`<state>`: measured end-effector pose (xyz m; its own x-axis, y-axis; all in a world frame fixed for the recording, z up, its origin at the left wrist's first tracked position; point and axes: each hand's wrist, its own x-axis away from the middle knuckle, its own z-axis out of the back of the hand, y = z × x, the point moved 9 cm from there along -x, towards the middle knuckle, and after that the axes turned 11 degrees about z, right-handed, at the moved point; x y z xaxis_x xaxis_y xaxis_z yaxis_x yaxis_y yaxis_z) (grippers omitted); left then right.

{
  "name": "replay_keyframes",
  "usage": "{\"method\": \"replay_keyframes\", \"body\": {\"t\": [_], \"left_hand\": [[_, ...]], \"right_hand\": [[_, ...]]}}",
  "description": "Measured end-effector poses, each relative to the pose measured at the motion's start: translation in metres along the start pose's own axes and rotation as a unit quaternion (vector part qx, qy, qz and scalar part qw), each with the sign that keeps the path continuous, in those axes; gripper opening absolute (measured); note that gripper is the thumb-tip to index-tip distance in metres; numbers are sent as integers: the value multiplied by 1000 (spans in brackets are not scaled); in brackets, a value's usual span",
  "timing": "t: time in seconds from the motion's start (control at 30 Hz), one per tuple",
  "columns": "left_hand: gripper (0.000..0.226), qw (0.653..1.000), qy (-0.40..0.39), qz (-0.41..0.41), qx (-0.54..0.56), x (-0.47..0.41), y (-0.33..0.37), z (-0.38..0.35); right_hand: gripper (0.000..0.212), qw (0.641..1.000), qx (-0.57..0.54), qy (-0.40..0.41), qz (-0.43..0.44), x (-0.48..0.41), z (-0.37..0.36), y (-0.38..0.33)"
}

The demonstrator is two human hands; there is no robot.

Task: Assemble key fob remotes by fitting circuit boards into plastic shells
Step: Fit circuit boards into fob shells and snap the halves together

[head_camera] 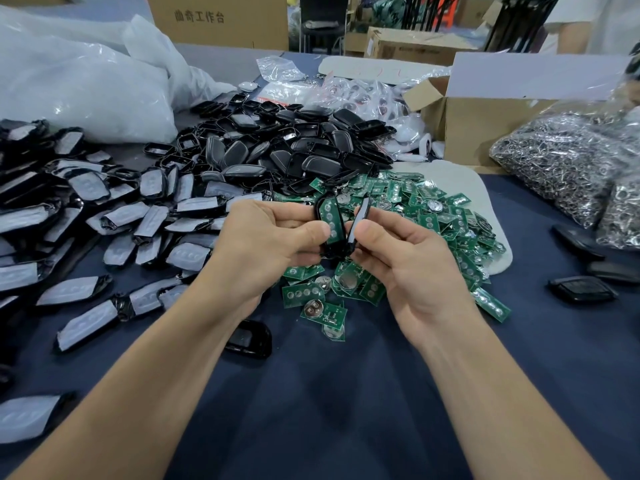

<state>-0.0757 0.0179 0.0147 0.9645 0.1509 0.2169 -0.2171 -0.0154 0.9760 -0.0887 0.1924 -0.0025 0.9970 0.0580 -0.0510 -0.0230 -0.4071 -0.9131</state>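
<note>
1. My left grip point(263, 244) pinches a black shell half point(340, 221) between thumb and fingers. The green circuit board point(328, 216) lies inside it, with its row of round contacts facing me.
2. My right grip point(408, 268) pinches the cover half point(358, 216) the same way. I see this piece nearly edge-on, pale on its inner face.
3. The two halves meet at their lower ends and gape apart at the top, like a book half open. They hang in the air between my two grips, above the heap of loose boards point(426, 216) on the dark surface point(346, 393).
4. Before closing, I judge the board should sit flat and fully within the shell's rim. A corner riding up would likely stop the halves from seating, or get crushed.
5. The lower ends look like the pivot, so I would keep them matched and swing the cover over from there. Thumb pressure should then work evenly from bottom to top.
6. My fingertips should stay on the outer faces, clear of the seam, so nothing is trapped as the gap shuts.
7. My thumbs and the dark plastic hide the lower joint, so I cannot tell whether any catches there are engaged. I would go by feel and not force it.
</note>
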Motion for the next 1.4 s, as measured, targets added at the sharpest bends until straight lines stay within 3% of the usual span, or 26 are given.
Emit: {"method": "replay_keyframes", "body": {"t": [0.3,0.73,1.0,1.23,1.4], "left_hand": [[18,999,-32,-12,-11,5,3,-5],[25,993,-115,-14,-31,8,3,-21],[28,994,-111,-10,-21,13,2,-32],[25,997,-52,-53,-16,15,6,-31],[36,998,-4,-59,-8,14,8,-23]], "right_hand": [[24,995,83,-21,49,1,-1,-6],[33,949,262,6,175,3,0,-28],[29,869,419,67,252,21,-9,-49],[48,808,494,20,320,33,-31,-58],[52,778,520,6,352,35,-37,-58]]}}
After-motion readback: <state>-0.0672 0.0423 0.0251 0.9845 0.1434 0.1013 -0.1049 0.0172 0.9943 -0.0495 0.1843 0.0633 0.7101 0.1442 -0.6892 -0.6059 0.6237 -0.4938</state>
